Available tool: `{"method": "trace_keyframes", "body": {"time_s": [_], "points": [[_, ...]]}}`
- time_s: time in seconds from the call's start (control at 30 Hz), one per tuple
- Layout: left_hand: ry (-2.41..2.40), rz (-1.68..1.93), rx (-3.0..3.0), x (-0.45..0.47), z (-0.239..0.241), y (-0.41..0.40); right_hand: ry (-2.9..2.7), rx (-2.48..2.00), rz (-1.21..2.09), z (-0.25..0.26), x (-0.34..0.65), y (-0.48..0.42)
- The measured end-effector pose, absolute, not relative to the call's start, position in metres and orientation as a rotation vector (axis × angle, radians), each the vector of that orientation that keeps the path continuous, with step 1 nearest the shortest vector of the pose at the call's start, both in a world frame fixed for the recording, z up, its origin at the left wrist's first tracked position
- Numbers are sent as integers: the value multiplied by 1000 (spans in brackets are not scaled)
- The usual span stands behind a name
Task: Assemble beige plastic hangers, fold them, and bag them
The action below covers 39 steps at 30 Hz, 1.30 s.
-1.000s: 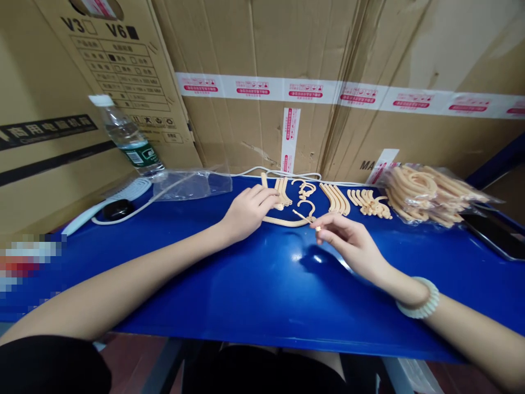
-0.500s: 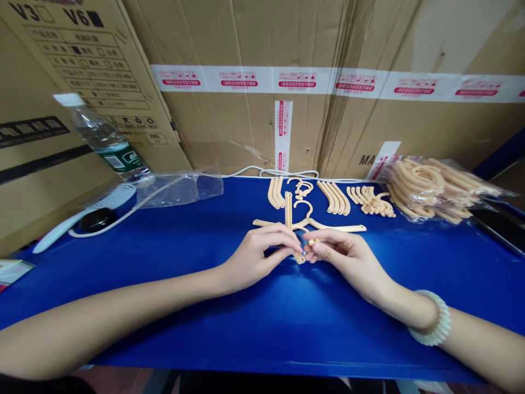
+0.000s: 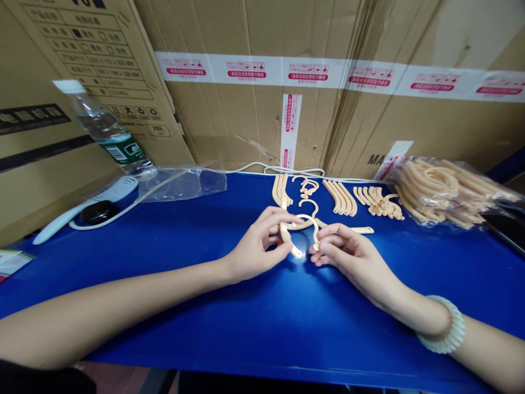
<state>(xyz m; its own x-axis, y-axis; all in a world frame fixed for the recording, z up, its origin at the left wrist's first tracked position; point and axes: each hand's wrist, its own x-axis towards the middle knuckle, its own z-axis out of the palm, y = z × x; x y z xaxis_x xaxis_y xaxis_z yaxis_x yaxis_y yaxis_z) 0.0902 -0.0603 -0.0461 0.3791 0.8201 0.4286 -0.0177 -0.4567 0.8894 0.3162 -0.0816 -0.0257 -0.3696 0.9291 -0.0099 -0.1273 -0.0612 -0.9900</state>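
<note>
Between the thumb and fingers of my left hand point(image 3: 262, 246) is a beige plastic hanger arm point(image 3: 288, 241), tilted with its holed end toward me. My right hand point(image 3: 353, 254) pinches the lower end of a beige hanger hook point(image 3: 315, 227), whose curve reaches left to the left fingers. Whether hook and arm touch is hard to tell. Just behind both hands an assembled hanger point(image 3: 363, 230) lies on the blue table point(image 3: 246, 323), partly hidden by them.
Loose hanger arms point(image 3: 339, 198), hooks point(image 3: 309, 189) and short curved pieces point(image 3: 379, 202) lie along the back. A plastic bag of hanger parts point(image 3: 447, 189) is at right. Left are a water bottle point(image 3: 118, 145), a hairbrush point(image 3: 90, 205) and a clear bag point(image 3: 184, 185). Cardboard boxes point(image 3: 246, 120) stand behind.
The hook in my right hand has turned up so its curve shows plainly. My left hand has tilted the hanger arm, and the view has shifted slightly.
</note>
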Motion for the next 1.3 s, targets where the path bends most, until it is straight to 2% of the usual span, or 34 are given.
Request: {"method": "trace_keyframes", "body": {"time_s": [0.17, 0.37, 0.93, 1.3], "points": [[706, 1186, 1659, 91, -42, -63, -1209, -959, 1570, -24, 314, -82], [703, 986, 1590, 90, -40, -62, -1164, -969, 1589, -23, 314, -81], [640, 1117, 1409, 92, -48, -56, -1179, -928, 1689, -25, 319, -78], [692, 1040, 1380, 93, -39, -60, -1286, -913, 1715, -20, 319, -78]]}}
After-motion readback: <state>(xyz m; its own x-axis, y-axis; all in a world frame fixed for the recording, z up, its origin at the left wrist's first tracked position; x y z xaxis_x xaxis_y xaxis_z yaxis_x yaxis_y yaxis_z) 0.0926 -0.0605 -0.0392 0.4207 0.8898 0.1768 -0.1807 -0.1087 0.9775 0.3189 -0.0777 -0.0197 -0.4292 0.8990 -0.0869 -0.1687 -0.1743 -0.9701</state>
